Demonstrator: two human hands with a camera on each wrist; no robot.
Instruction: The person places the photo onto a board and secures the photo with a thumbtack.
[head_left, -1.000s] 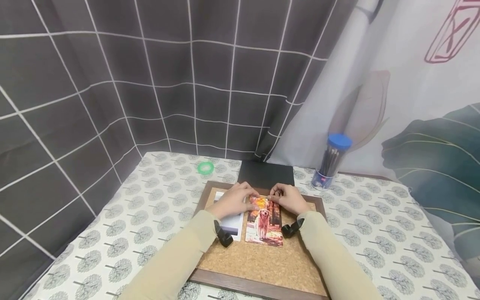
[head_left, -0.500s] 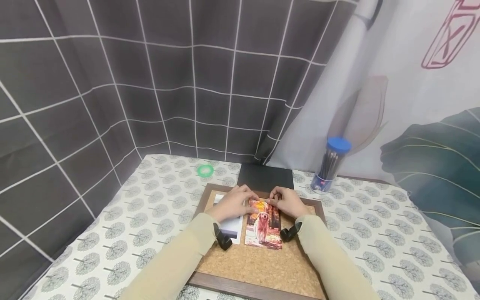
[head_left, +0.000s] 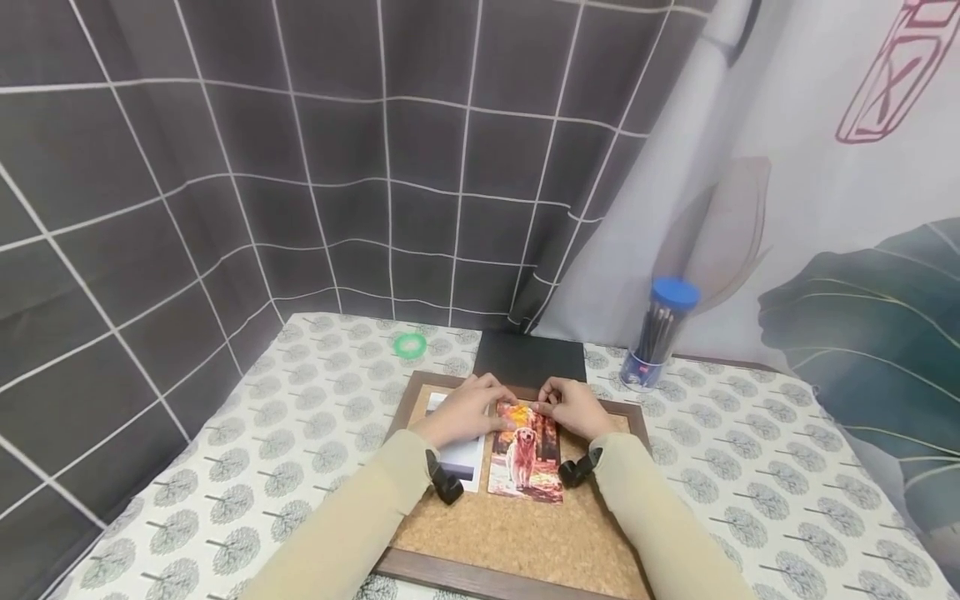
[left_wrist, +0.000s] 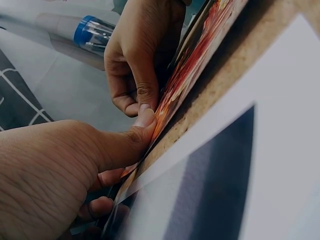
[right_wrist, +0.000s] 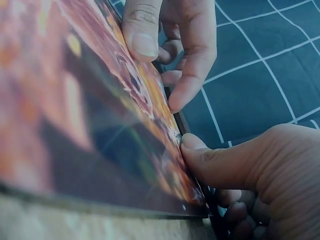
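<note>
A photo of a golden retriever among autumn leaves (head_left: 523, 467) lies on a wood-framed cork board (head_left: 517, 533). At its upper left my left hand (head_left: 468, 408) rests its thumb (right_wrist: 144, 42) on the picture, with the index finger (right_wrist: 192, 75) over the top edge. My right hand (head_left: 576, 408) pinches the top edge near the middle, its thumb tip (right_wrist: 192, 142) at a tiny shiny spot and the other fingers curled. I cannot tell what that spot is. Left of the dog photo, a white-bordered picture (head_left: 461, 462) is partly hidden under my left hand.
A black flat panel (head_left: 529, 358) lies behind the board. Further back left sits a green tape roll (head_left: 409, 346). A clear tube of pencils with a blue lid (head_left: 660, 333) stands at the right. Grey gridded curtain (head_left: 420, 217) hangs behind the tree-patterned tablecloth (head_left: 300, 433).
Both hands stay at the photo's top edge. The right fingers have drawn in slightly closer at the edge. The whole scene sits a little lower as the head view tilts.
</note>
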